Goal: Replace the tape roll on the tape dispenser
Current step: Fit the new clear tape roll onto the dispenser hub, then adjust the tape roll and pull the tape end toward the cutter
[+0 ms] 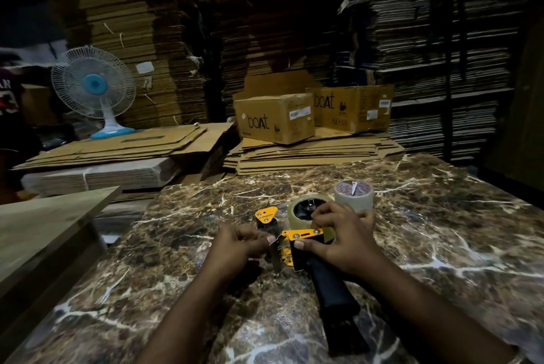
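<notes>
An orange and black tape dispenser (306, 238) lies on the marble table (441, 231), its black handle (335, 290) pointing toward me. A clear tape roll (295, 212) sits mounted on its far end. My right hand (344, 241) grips the dispenser body, thumb on the black side, fingers over the roll. My left hand (238, 243) pinches at the metal blade plate (275, 254) on the dispenser's left side; whether it holds tape there I cannot tell. A second, beige tape roll (353, 194) stands apart just behind the dispenser.
Two "boat" cardboard boxes (275, 119) rest on flattened cardboard (309, 151) beyond the table. A white and blue fan (94, 87) stands at the left. Tall cardboard stacks fill the background. A wooden board (44, 216) lies left of the table.
</notes>
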